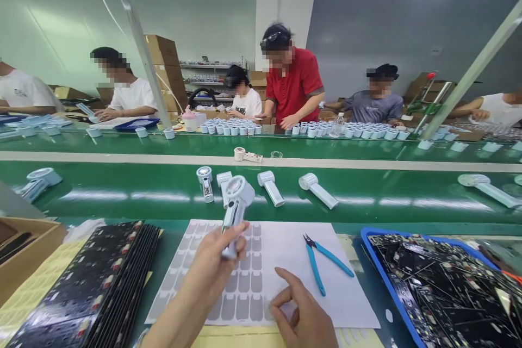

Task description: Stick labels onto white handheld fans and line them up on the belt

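My left hand [214, 269] grips the handle of a white handheld fan body [235, 204], holding it upright above a white sheet of grey stickers [244, 283]. My right hand [304, 312] rests on that sheet near its lower edge, thumb and forefinger pinched at a sticker. Blue-handled cutters [324, 261] lie on the sheet to the right of the fan.
Three more fan bodies [271, 187] lie on the green conveyor belt [367, 196] ahead. A stack of black circuit panels [93, 288] sits at left, a blue tray [373, 261] of black boards at right, a cardboard box [24, 255] far left. Several people work across the belt.
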Action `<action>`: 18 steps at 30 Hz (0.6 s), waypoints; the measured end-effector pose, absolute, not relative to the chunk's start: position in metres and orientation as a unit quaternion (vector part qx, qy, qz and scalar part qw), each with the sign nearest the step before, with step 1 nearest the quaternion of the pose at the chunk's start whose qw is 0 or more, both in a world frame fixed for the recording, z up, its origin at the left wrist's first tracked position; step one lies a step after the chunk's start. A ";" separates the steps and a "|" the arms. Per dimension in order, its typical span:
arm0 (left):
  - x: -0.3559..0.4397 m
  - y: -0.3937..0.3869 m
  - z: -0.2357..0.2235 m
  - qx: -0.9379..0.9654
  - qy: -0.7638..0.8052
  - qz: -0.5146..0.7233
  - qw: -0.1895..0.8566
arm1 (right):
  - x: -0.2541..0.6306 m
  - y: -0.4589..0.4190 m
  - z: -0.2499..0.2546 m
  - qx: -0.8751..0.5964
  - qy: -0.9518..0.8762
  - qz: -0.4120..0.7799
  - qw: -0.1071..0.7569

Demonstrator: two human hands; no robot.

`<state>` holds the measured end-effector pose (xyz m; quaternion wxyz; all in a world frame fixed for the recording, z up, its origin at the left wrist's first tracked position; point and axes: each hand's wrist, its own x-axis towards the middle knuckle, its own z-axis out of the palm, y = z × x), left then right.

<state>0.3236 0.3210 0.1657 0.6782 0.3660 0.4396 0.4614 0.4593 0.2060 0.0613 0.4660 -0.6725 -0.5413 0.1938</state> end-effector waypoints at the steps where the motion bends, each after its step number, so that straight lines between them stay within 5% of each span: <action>1: 0.311 0.307 0.165 0.343 0.419 0.459 0.705 | 0.458 0.205 0.067 -0.666 -0.514 0.237 0.486; 10: 0.261 0.251 0.161 0.049 0.523 0.480 0.702 | 0.401 0.194 0.121 -0.474 -0.382 0.521 0.598; 18: 0.255 0.246 0.157 0.014 0.480 0.489 0.729 | 0.354 0.200 0.136 -0.454 -0.372 0.549 0.595</action>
